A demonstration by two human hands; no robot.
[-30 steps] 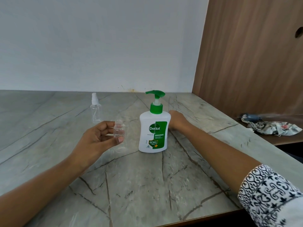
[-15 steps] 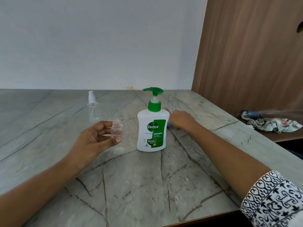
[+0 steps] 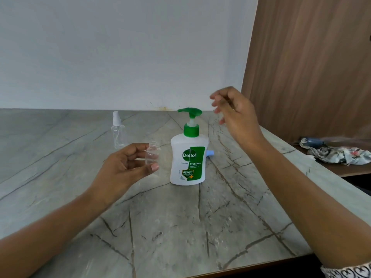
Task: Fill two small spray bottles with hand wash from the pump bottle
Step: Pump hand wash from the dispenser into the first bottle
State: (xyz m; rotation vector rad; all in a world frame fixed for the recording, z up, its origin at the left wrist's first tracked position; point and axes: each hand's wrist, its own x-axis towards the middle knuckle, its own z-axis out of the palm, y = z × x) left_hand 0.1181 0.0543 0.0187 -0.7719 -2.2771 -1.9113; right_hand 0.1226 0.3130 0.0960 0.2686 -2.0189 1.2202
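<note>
Grey stone with dark veins forms the counter [image 3: 180, 227], with a white wall behind it and a wood panel [image 3: 311, 67] at its right edge. The pump bottle [image 3: 188, 157] stands upright near the counter's middle, its green nozzle pointing left. Just to its left, the left hand [image 3: 124, 169] pinches the uncapped small bottle [image 3: 152, 155] between thumb and fingers, upright, with its open neck below the nozzle. The right hand [image 3: 234, 111] hovers above and to the right of the pump head, apart from it, its fingers loosely curled and blurred. A capped spray bottle [image 3: 118, 131] stands toward the back edge, beyond the left hand. A blue cap [image 3: 210, 153] lies behind the pump bottle's right side. Crumpled cloth [image 3: 339, 155] rests on a lower shelf past the right edge.
</note>
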